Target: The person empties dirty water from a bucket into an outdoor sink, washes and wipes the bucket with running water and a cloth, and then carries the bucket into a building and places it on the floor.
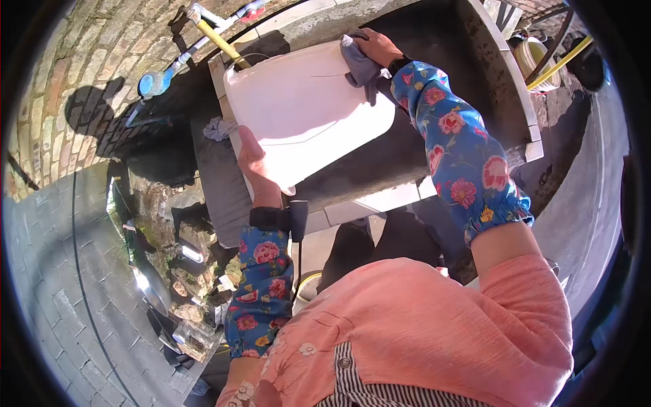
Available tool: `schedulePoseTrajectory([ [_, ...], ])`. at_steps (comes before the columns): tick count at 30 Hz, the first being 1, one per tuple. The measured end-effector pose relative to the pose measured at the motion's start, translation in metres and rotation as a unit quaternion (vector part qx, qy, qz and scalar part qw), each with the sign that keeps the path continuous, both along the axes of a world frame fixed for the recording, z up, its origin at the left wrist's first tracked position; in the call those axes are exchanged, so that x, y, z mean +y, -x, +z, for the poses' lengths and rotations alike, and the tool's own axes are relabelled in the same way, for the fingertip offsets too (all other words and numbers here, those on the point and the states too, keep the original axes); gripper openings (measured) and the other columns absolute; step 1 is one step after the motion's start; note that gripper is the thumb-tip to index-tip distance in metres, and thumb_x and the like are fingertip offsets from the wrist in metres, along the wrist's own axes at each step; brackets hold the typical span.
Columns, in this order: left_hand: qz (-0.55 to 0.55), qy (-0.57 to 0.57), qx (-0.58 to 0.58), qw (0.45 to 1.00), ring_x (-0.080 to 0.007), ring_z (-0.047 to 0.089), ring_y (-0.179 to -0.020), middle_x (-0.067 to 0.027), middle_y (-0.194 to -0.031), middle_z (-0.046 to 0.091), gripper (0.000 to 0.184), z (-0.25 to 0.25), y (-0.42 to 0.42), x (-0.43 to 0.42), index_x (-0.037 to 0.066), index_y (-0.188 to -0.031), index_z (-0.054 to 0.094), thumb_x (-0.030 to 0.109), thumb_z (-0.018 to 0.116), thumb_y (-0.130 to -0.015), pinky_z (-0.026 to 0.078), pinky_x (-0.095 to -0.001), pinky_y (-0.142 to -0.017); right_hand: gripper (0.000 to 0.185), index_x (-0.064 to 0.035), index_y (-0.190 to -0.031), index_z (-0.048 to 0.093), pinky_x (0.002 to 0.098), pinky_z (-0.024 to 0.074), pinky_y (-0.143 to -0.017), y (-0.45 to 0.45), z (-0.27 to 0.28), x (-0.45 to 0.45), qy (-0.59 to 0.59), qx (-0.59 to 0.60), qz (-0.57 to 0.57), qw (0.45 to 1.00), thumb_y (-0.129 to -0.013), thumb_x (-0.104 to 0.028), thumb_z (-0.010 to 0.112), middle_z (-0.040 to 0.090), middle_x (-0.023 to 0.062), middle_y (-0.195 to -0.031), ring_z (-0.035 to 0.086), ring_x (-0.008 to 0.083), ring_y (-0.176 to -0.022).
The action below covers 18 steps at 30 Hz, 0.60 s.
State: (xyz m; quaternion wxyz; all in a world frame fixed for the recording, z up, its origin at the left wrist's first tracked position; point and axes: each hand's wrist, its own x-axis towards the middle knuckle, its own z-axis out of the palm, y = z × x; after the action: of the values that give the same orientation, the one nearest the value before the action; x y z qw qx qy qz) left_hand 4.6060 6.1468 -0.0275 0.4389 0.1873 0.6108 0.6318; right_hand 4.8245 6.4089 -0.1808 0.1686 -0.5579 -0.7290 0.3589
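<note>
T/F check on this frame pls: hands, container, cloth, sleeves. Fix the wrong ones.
1. The left hand holds the white container. True.
2. The right hand holds the grey cloth. True.
3. The cloth is well clear of the container. False: it lies against its edge.
4. The two hands touch each other. False: they are apart, on different edges of the container.
5. Both sleeves are blue with flowers. True.
</note>
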Motion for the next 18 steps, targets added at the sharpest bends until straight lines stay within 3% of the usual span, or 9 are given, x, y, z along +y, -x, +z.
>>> schedulePoseTrajectory([
  [1, 0.002, 0.000, -0.001, 1.000, -0.0104, 0.056, -0.072, -0.0033, -0.074, 0.058, 0.059, -0.005, 0.005, 0.003, -0.003, -0.089, 0.060, 0.052, 0.040, -0.093, 0.047, -0.0253, -0.062, 0.047, -0.0104, -0.117, 0.052, 0.0449, 0.0379, -0.092, -0.011, 0.024, -0.028, 0.034, 0.060, -0.088, 0.994, -0.084, -0.044, 0.050, 0.058, 0.0133, -0.116, 0.052, 0.0324, -0.110],
  [3, 0.017, 0.126, 0.190, 0.974, -0.0112, 0.054, -0.070, -0.0035, -0.074, 0.058, 0.064, -0.010, 0.017, 0.009, -0.004, -0.086, 0.062, 0.057, 0.041, -0.091, 0.045, -0.0262, -0.062, 0.039, -0.0087, -0.114, 0.053, 0.0394, 0.0400, -0.091, -0.005, 0.039, -0.083, 0.011, 0.156, -0.213, 0.964, -0.083, -0.032, 0.057, 0.058, 0.0125, -0.114, 0.052, 0.0340, -0.108],
  [5, 0.028, 0.120, 0.194, 0.973, -0.0118, 0.052, -0.067, -0.0028, -0.074, 0.057, 0.067, -0.011, 0.015, 0.009, -0.004, -0.085, 0.063, 0.059, 0.041, -0.089, 0.044, -0.0261, -0.061, 0.036, -0.0093, -0.111, 0.055, 0.0433, 0.0364, -0.095, 0.012, 0.046, -0.126, -0.198, 0.141, -0.214, 0.946, -0.079, -0.021, 0.062, 0.056, 0.0097, -0.115, 0.048, 0.0340, -0.112],
  [7, -0.016, 0.100, 0.161, 0.982, -0.0117, 0.052, -0.067, -0.0027, -0.075, 0.057, 0.066, -0.005, 0.012, 0.005, -0.002, -0.089, 0.063, 0.059, 0.040, -0.090, 0.044, -0.0263, -0.062, 0.038, -0.0102, -0.109, 0.056, 0.0491, 0.0314, -0.097, 0.028, 0.072, -0.169, -0.282, 0.047, -0.171, 0.943, -0.073, -0.016, 0.065, 0.053, 0.0074, -0.117, 0.042, 0.0357, -0.116],
  [9, -0.018, 0.091, 0.102, 0.990, -0.0112, 0.053, -0.071, -0.0030, -0.078, 0.058, 0.064, -0.009, 0.030, 0.013, -0.001, -0.097, 0.062, 0.058, 0.038, -0.091, 0.044, -0.0256, -0.064, 0.038, -0.0109, -0.108, 0.057, 0.0540, 0.0257, -0.100, 0.077, 0.095, -0.200, -0.275, 0.117, -0.108, 0.948, -0.071, -0.012, 0.064, 0.053, 0.0061, -0.118, 0.038, 0.0369, -0.120],
  [11, -0.111, 0.070, 0.019, 0.991, -0.0114, 0.055, -0.080, -0.0036, -0.087, 0.059, 0.062, -0.003, 0.039, 0.021, 0.000, -0.109, 0.057, 0.057, 0.037, -0.092, 0.046, -0.0256, -0.069, 0.041, -0.0105, -0.110, 0.057, 0.0492, 0.0275, -0.102, 0.116, 0.118, -0.226, -0.278, 0.115, -0.048, 0.953, -0.071, -0.009, 0.064, 0.052, 0.0068, -0.121, 0.040, 0.0363, -0.121],
  [13, -0.119, -0.011, -0.060, 0.991, -0.0134, 0.055, -0.092, -0.0034, -0.101, 0.056, 0.056, 0.006, 0.030, 0.015, 0.003, -0.121, 0.047, 0.051, 0.036, -0.095, 0.047, -0.0262, -0.078, 0.043, -0.0121, -0.112, 0.056, 0.0498, 0.0270, -0.103, 0.130, 0.124, -0.236, -0.287, 0.147, 0.054, 0.945, -0.070, -0.010, 0.065, 0.051, 0.0052, -0.122, 0.039, 0.0337, -0.123],
  [16, -0.214, 0.017, 0.089, 0.973, -0.0165, 0.056, -0.097, -0.0053, -0.111, 0.056, 0.048, -0.014, 0.034, -0.033, 0.002, -0.122, 0.047, 0.040, 0.047, -0.093, 0.046, -0.0289, -0.081, 0.043, -0.0125, -0.113, 0.055, 0.0491, 0.0267, -0.103, 0.109, 0.114, -0.221, -0.299, 0.143, 0.126, 0.935, -0.072, -0.013, 0.065, 0.051, 0.0046, -0.123, 0.040, 0.0310, -0.124],
  [18, -0.229, 0.059, 0.191, 0.953, -0.0172, 0.057, -0.096, -0.0071, -0.107, 0.060, 0.041, -0.065, 0.032, -0.068, 0.001, -0.115, 0.054, 0.034, 0.054, -0.091, 0.046, -0.0311, -0.080, 0.039, -0.0122, -0.115, 0.054, 0.0464, 0.0266, -0.104, 0.087, 0.105, -0.193, -0.296, 0.065, 0.006, 0.953, -0.078, -0.020, 0.063, 0.050, 0.0041, -0.125, 0.040, 0.0273, -0.124],
])
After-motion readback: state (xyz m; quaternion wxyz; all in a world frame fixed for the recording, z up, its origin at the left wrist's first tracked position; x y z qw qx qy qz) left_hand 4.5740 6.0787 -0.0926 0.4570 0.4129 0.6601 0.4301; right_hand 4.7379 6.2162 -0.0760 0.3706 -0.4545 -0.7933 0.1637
